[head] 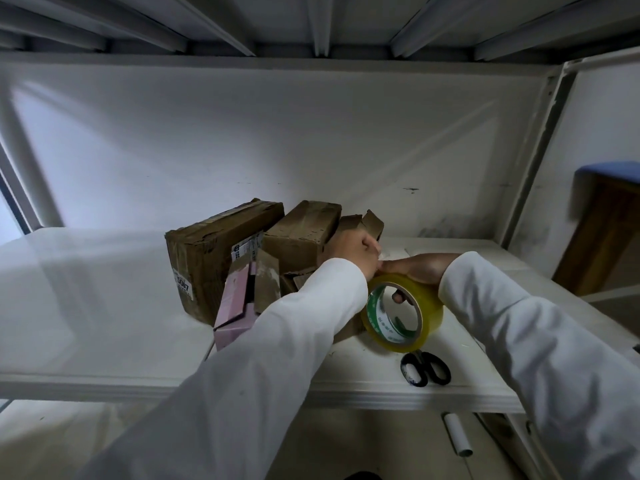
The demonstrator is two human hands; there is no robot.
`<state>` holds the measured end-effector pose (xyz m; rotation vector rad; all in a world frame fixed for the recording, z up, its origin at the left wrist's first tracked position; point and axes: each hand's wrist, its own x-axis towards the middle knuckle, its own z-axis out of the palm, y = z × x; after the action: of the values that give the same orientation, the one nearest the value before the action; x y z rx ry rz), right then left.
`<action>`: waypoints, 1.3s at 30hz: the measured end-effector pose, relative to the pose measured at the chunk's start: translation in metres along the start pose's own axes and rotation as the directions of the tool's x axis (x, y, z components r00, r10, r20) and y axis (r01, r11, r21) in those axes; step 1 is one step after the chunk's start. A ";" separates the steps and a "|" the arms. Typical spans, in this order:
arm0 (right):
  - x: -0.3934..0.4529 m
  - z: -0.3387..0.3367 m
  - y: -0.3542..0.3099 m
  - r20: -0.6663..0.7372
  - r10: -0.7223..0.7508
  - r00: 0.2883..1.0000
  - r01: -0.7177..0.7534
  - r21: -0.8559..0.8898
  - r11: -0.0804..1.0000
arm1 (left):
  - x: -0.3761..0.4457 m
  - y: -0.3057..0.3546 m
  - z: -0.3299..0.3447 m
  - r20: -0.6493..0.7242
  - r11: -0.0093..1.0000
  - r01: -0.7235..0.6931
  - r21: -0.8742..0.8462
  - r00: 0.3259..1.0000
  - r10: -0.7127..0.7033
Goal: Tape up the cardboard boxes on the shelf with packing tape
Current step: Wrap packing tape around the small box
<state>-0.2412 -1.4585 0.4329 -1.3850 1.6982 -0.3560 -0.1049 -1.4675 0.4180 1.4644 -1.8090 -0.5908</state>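
On the white shelf (104, 306) in front of me, the pile of cardboard boxes starts at the left with a big brown box (214, 258) carrying a white label. Leaning against its front is a pink box (235, 306) with its flap open. Behind that sits a second brown box (301, 233), and a smaller brown box (363, 223) with a raised flap lies just right of it.

My left hand (356, 251) reaches over the pile, its fingers curled in toward my right hand, pinching at something by the top of the tape; I cannot tell what they hold. My right hand (419, 268) grips the roll of packing tape (401, 313) from above, thumb hooked through the core, holding it upright just above the shelf, right of the boxes. A pair of black scissors (426, 368) lies on the shelf just below the roll, near the front edge.
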 end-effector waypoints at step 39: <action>0.007 0.013 -0.017 0.159 -0.102 0.982 0.153 -0.356 0.922 | 0.002 -0.059 -0.032 0.220 0.708 0.212 0.673 0.857 -0.466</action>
<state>-0.2197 -1.4666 0.4340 -1.7564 1.6173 -0.0086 -0.0429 -1.4811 0.3949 2.3280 -2.1709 -0.4837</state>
